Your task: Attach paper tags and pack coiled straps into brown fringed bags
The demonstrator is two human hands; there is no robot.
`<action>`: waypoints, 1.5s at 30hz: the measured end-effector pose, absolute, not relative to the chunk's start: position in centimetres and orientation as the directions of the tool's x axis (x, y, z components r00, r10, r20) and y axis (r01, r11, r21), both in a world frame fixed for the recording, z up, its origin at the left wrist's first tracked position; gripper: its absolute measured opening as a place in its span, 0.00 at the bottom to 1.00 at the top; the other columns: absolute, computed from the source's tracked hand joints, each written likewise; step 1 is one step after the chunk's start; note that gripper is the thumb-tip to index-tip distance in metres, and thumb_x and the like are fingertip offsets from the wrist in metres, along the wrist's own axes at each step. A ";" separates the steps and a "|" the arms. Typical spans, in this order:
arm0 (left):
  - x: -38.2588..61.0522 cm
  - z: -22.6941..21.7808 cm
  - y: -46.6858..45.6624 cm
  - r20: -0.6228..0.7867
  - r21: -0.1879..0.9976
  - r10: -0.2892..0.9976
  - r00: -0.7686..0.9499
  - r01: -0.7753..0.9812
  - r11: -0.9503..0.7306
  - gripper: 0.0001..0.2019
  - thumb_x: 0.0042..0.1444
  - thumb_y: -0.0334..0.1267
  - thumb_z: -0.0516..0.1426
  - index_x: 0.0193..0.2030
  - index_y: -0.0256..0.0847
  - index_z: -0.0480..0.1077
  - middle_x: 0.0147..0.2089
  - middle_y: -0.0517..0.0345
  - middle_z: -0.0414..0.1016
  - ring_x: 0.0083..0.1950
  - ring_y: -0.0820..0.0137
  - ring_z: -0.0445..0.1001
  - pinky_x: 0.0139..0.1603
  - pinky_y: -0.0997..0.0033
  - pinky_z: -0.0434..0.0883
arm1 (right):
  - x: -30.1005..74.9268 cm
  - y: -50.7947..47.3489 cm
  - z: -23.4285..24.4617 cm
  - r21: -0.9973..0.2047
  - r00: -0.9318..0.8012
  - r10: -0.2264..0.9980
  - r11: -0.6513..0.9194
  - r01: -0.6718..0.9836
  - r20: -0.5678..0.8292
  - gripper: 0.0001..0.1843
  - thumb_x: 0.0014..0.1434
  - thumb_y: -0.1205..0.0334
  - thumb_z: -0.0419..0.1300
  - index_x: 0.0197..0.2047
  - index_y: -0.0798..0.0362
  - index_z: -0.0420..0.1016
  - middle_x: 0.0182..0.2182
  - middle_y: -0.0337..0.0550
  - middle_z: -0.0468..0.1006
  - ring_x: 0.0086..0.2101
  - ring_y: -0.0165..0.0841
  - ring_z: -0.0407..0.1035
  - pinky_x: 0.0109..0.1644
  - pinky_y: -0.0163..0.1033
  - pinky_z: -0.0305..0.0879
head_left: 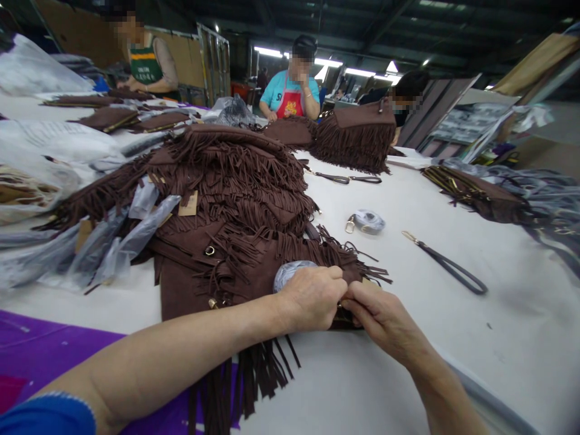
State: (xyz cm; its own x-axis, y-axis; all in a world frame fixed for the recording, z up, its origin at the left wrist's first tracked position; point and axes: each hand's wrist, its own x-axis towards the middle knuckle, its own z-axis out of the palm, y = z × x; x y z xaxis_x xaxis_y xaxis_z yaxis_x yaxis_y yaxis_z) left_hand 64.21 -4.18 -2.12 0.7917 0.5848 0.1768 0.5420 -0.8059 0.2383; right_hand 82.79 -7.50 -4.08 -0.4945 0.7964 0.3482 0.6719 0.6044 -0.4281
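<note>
A brown fringed suede bag (235,266) lies flat on the white table (435,338) in front of me. My left hand (312,299) is closed in a fist on the bag's right edge. A small clear-wrapped bundle (290,272) peeks out just above its knuckles. My right hand (385,317) meets it from the right, fingers pinched on the same corner of the bag. What sits between the fingertips is hidden.
A heap of like brown fringed bags (226,175) with plastic sleeves (113,241) fills the left. A dark wrist strap (448,263) and a wrapped strap (367,222) lie to the right. Three people stand at the far side; another fringed bag (356,136) stands upright there.
</note>
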 end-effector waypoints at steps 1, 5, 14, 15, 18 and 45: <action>64.2 -2.1 -4.2 0.174 0.236 0.581 0.795 0.539 -0.808 0.06 0.60 0.33 0.51 0.36 0.36 0.68 0.39 0.52 0.71 0.40 0.64 0.72 0.37 0.66 0.70 | 82.8 -7.5 -4.1 -0.424 -0.503 0.795 0.606 0.673 0.339 0.14 0.67 0.64 0.49 0.28 0.50 0.59 0.23 0.35 0.65 0.25 0.30 0.61 0.29 0.36 0.55; 64.4 -2.5 -4.3 0.149 0.238 0.574 0.805 0.534 -0.811 0.04 0.58 0.31 0.52 0.36 0.37 0.68 0.39 0.51 0.71 0.39 0.64 0.72 0.36 0.65 0.70 | 82.6 -7.3 -4.6 -0.444 -0.540 0.791 0.610 0.656 0.288 0.12 0.68 0.65 0.47 0.32 0.51 0.64 0.28 0.40 0.72 0.29 0.32 0.65 0.33 0.36 0.59; 63.9 -1.3 -3.8 0.143 0.246 0.603 0.785 0.562 -0.790 0.08 0.63 0.34 0.50 0.38 0.39 0.70 0.42 0.55 0.72 0.41 0.67 0.72 0.39 0.69 0.70 | 83.1 -7.5 -4.1 -0.649 -0.370 0.903 0.419 0.635 0.221 0.13 0.66 0.59 0.52 0.32 0.50 0.71 0.20 0.34 0.70 0.23 0.29 0.65 0.28 0.34 0.61; 63.5 -0.7 -3.6 0.163 0.230 0.616 0.771 0.578 -0.783 0.08 0.63 0.34 0.50 0.39 0.39 0.70 0.43 0.55 0.72 0.43 0.66 0.71 0.42 0.69 0.71 | 83.5 -7.6 -4.0 -0.689 -0.307 0.925 0.372 0.622 0.222 0.12 0.66 0.57 0.52 0.34 0.50 0.73 0.20 0.34 0.71 0.22 0.29 0.65 0.27 0.34 0.61; 61.7 0.4 -2.6 0.187 0.105 0.700 0.689 0.694 -0.712 0.09 0.61 0.34 0.51 0.42 0.35 0.70 0.47 0.47 0.72 0.50 0.60 0.70 0.50 0.61 0.70 | 85.0 -7.6 -3.6 -0.746 -0.085 0.943 0.308 0.591 0.322 0.15 0.66 0.51 0.54 0.38 0.51 0.75 0.22 0.36 0.71 0.22 0.29 0.65 0.27 0.34 0.63; 56.8 -0.3 -5.4 0.072 0.086 0.722 0.688 0.717 -0.692 0.09 0.57 0.24 0.47 0.39 0.38 0.65 0.40 0.49 0.75 0.41 0.60 0.76 0.38 0.64 0.71 | 85.2 -9.8 -2.2 -0.949 0.109 0.943 0.312 0.049 0.315 0.19 0.55 0.54 0.70 0.45 0.52 0.71 0.31 0.40 0.78 0.21 0.29 0.71 0.22 0.31 0.71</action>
